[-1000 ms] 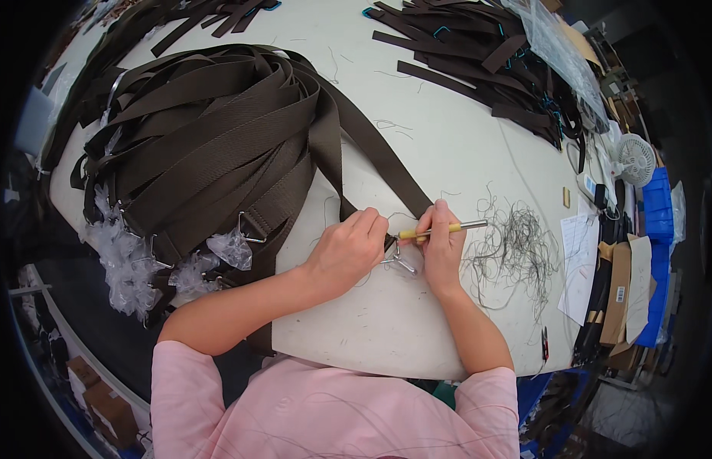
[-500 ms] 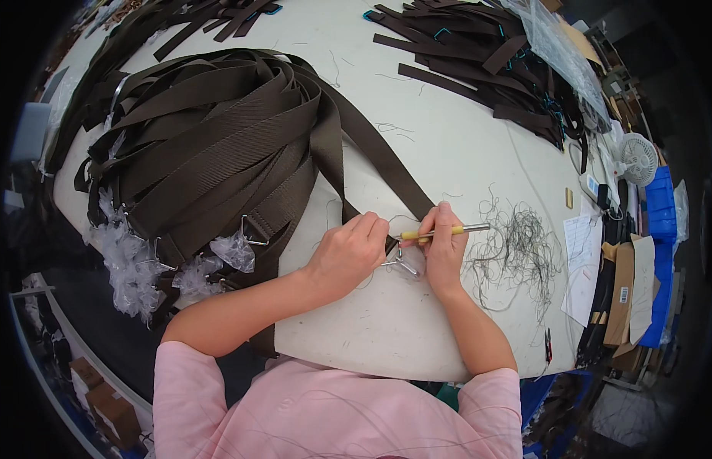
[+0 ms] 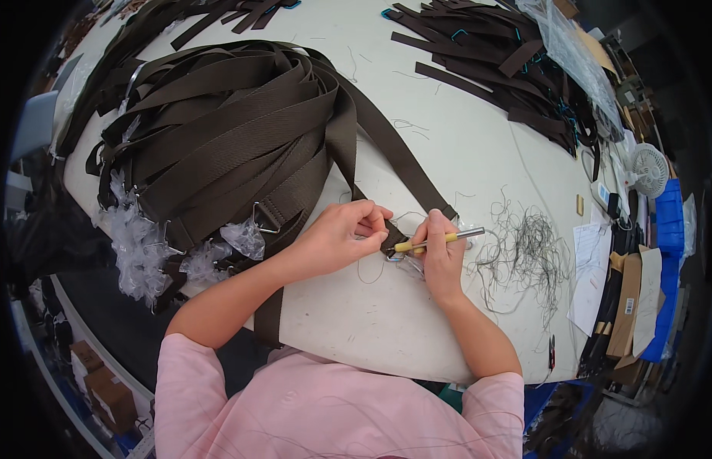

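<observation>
My right hand point(image 3: 440, 256) grips a slim yellow-and-silver pen-like tool point(image 3: 417, 245), its tip at the end of a dark brown strap point(image 3: 392, 239) with a metal fitting point(image 3: 394, 258) wrapped in clear plastic. Just left of the tip, my left hand point(image 3: 348, 237) has thumb and fingers pinched; what is between them is too small to make out, with a thin thread looping below. A large bundle of folded brown webbing point(image 3: 218, 138) lies left of both hands, several plastic-wrapped metal fittings point(image 3: 130, 252) along its lower side. Right of my right hand lies a tangle of loose threads point(image 3: 524, 245).
More dark straps with turquoise fittings point(image 3: 493, 69) lie on the white table point(image 3: 333, 329) at back right. Along the right edge are a white fan point(image 3: 648, 170), papers point(image 3: 584, 275), cardboard point(image 3: 630, 302), blue bins point(image 3: 668, 218) and small red-handled snips point(image 3: 552, 352).
My left hand has come off the strap end and moved left, its fingers now pinched. The tool's tip has dropped slightly toward the strap end. The whole view has shifted slightly.
</observation>
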{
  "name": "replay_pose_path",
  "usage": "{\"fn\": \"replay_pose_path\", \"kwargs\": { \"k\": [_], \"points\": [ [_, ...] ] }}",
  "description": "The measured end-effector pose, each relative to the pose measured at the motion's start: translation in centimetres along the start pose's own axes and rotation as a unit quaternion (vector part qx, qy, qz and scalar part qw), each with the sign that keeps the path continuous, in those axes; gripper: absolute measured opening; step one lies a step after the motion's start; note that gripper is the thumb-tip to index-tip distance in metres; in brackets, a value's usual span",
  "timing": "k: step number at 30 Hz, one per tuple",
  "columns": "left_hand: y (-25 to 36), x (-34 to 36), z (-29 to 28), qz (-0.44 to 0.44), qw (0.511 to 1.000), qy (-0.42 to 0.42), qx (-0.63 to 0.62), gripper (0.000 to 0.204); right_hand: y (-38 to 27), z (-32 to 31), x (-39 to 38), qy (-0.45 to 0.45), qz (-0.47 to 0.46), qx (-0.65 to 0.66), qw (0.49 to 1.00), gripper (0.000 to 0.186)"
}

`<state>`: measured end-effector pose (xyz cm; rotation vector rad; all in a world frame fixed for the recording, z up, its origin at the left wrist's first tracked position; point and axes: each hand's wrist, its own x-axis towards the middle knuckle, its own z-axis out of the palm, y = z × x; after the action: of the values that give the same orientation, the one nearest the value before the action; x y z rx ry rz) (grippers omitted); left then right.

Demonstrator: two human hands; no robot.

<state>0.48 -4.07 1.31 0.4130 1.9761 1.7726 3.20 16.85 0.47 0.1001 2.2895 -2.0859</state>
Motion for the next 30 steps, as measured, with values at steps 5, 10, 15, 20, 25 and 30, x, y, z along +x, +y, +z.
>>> {"fn": "replay_pose_path", "kwargs": {
  "k": [5,10,15,20,25,30],
  "points": [
    [-0.17,0.04,0.02,-0.012,1.0,-0.005,-0.003,0.012,-0.22,0.37,-0.02,-0.002,-0.007,-0.004,1.0,0.051],
    [0.02,0.13,0.0,-0.015,1.0,-0.005,0.003,0.011,0.02,0.26,0.1,-0.01,-0.008,0.012,1.0,0.05],
    [-0.3,0.15,0.09,-0.004,1.0,0.006,0.002,0.011,0.3,0.24,0.14,-0.018,0.0,0.031,0.999,0.049],
    [-0.11,0.16,0.01,-0.009,1.0,0.0,0.003,0.011,0.62,0.33,0.14,-0.013,-0.006,0.039,0.999,0.048],
    [-0.5,0.15,0.26,0.018,0.999,0.026,-0.004,0.012,0.13,0.27,0.15,-0.024,-0.008,0.005,1.0,0.049],
    [-0.25,0.13,0.13,0.006,1.0,0.018,0.008,0.012,-0.02,0.28,0.13,-0.023,-0.01,-0.002,1.0,0.049]
  ]
}}
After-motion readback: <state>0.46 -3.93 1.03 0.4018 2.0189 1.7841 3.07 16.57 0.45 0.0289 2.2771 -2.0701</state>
